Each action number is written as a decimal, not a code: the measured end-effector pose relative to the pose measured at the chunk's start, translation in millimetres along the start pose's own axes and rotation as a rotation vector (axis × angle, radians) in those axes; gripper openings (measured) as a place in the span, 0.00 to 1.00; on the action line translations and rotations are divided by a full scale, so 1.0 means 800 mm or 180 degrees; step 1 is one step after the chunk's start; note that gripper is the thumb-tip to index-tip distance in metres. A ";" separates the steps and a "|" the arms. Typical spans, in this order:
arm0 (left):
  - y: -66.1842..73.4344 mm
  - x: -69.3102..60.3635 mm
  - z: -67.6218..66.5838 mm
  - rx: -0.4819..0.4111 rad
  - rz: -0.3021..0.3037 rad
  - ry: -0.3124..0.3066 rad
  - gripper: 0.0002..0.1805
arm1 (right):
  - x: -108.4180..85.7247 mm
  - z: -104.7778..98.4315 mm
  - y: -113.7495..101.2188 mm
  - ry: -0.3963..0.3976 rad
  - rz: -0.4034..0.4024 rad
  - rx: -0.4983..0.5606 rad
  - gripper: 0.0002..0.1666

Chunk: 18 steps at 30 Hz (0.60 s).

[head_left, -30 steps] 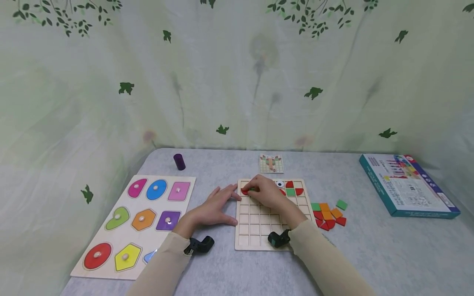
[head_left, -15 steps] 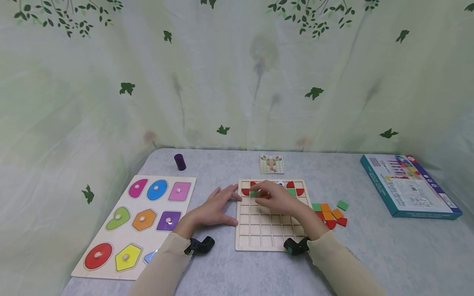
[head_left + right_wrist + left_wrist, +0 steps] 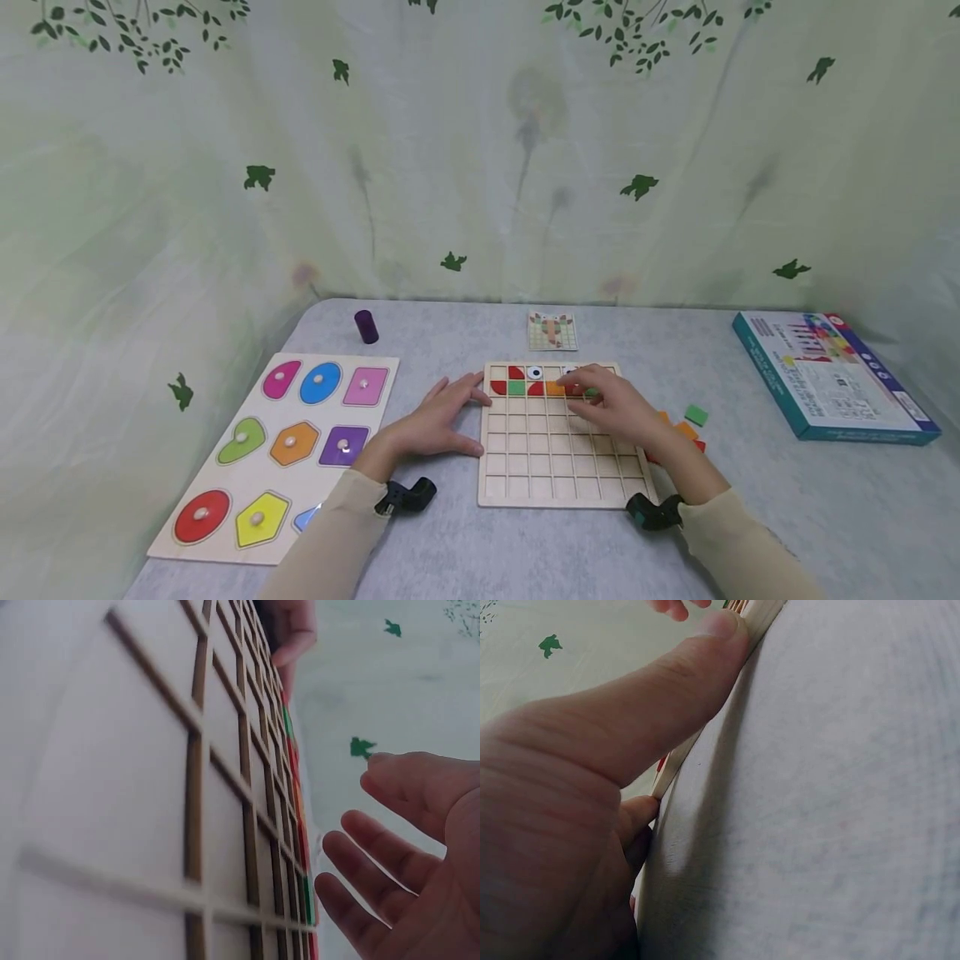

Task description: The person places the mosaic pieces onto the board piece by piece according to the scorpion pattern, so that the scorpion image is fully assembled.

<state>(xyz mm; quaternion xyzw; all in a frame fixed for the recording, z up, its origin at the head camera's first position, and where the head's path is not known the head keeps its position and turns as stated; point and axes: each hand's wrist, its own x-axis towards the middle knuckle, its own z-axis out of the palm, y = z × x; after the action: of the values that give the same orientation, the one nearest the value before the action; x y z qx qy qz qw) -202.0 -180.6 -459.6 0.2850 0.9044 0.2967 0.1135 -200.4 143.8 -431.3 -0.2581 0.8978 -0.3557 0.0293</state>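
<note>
A wooden grid board (image 3: 540, 492) lies on the table with red, green, orange and eye-marked pieces in its top two rows. My left hand (image 3: 431, 423) rests at its left edge, thumb and fingertips touching the side, fingers spread; the left wrist view shows the thumb (image 3: 667, 682) against the edge. My right hand (image 3: 618, 406) hovers over the board's upper right, near an orange square (image 3: 555, 388), covering some pieces. In the right wrist view the right hand's fingers (image 3: 367, 877) are relaxed and apart, with nothing held.
Loose green, orange and red pieces (image 3: 696, 415) lie right of the board, partly behind my right arm. Behind it is a small pattern card (image 3: 552, 331). A shape puzzle (image 3: 255, 454) lies left, a dark purple cylinder (image 3: 366, 327) at the back, a teal-edged box (image 3: 832, 375) at right.
My right hand has moved from the board's upper left to its upper right, uncovering the red, green and eye pieces there and an orange square. My left hand has stayed at the edge.
</note>
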 end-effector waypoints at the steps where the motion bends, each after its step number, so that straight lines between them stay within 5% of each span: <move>1: 0.001 0.000 0.000 -0.0007 -0.0002 -0.0005 0.38 | -0.003 -0.002 0.004 0.0002 0.0046 0.0004 0.20; 18: 0.002 -0.001 -0.001 0.0027 -0.0010 -0.0008 0.38 | -0.036 -0.035 0.046 0.0113 0.0604 -0.0042 0.22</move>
<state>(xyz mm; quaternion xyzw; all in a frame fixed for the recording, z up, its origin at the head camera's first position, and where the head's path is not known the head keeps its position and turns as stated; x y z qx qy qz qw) -201.0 -180.1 -458.2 0.2844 0.9059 0.2923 0.1138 -198.5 197.6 -438.4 -0.1657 0.9209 -0.3498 0.0453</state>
